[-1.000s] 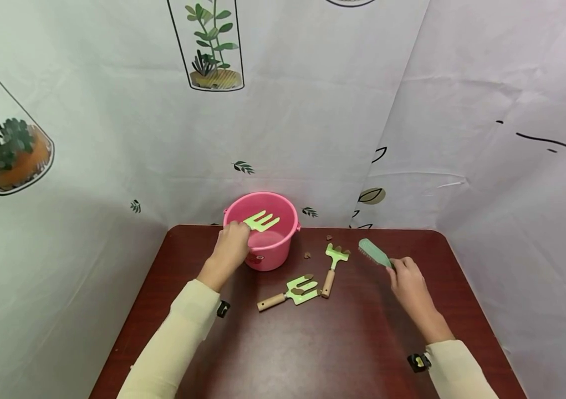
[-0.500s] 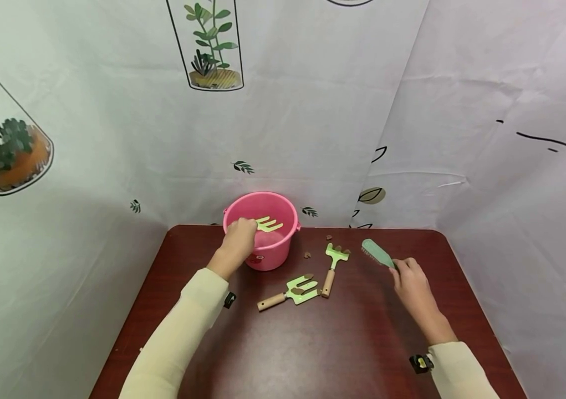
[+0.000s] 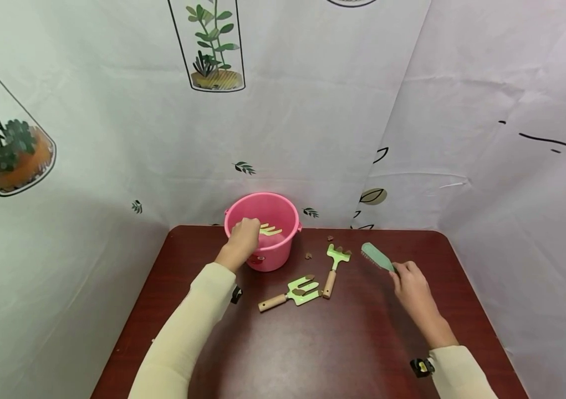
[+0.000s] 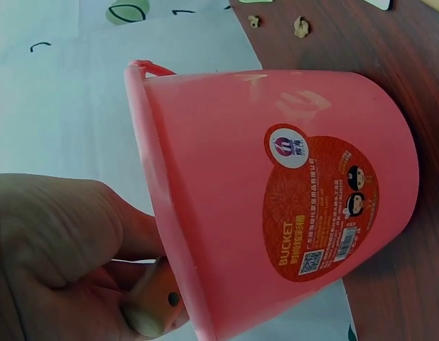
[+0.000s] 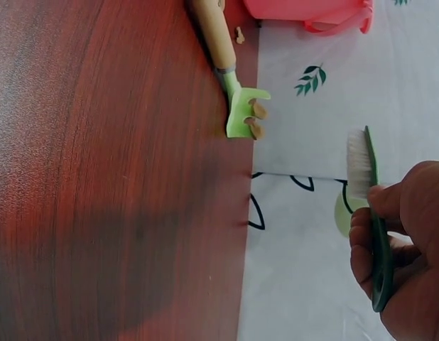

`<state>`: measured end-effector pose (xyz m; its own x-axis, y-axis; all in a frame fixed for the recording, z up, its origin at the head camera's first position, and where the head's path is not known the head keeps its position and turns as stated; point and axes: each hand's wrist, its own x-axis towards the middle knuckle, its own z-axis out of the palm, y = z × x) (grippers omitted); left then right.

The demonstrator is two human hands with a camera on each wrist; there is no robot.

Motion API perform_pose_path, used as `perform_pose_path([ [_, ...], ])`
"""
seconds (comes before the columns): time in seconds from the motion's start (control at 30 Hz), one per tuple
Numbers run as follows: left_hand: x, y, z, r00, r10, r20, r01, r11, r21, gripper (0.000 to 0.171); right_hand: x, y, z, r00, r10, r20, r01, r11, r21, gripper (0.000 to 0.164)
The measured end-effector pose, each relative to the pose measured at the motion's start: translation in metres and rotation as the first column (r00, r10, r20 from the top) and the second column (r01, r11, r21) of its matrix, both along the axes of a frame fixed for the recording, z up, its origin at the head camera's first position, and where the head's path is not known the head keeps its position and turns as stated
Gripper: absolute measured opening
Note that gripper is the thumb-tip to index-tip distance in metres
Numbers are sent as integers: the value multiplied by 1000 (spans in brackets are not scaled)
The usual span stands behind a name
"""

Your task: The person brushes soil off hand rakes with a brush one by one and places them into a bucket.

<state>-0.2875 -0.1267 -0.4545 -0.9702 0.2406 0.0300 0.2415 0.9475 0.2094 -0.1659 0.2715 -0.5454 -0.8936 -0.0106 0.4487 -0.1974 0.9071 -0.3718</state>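
Note:
My left hand [image 3: 244, 239] grips the wooden handle [image 4: 154, 302] of a small green garden fork [image 3: 270, 230] over the near rim of a pink bucket [image 3: 275, 256]. The fork's tines point into the bucket; the bucket wall hides them in the left wrist view. Off to the right, my right hand [image 3: 414, 288] holds a green brush [image 3: 376, 256] by its handle, above the table. White bristles [image 5: 358, 165] show along one side of the brush in the right wrist view.
A second garden fork [image 3: 290, 293] and a small green rake [image 3: 332, 269] lie on the dark red table [image 3: 283, 354], with brown bits on their heads. Two small brown crumbs lie beyond them. A patterned cloth wall [image 3: 302, 138] stands behind the table.
The left hand has moved right and slightly farther over the bucket, and the fork's tines have tipped down into it. The right hand with the brush has shifted only slightly.

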Motion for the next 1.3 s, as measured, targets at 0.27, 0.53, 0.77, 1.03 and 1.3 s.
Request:
perform_pose_path([
  [0.27, -7, 4, 5, 991, 20, 132, -22, 1000, 11, 4, 3, 0, -3, 1000, 28, 3, -28, 999, 16, 20],
  [0.53, -19, 7, 2, 977, 67, 204, -65, 998, -19, 9, 4, 0, -4, 999, 38, -22, -38, 999, 23, 20],
  [0.77, -25, 12, -1, 957, 92, 274, -92, 996, -11, 8, 4, 1, -2, 999, 38, -26, -37, 999, 20, 20],
  [1.03, -29, 13, -4, 914, 137, 383, -150, 989, 4, 11, 4, 3, -2, 998, 45, -54, -44, 999, 29, 19],
  [1.3, -26, 12, -11, 924, 125, 362, -134, 991, -2, 16, 7, 3, -2, 999, 33, -28, -32, 999, 24, 20],
])
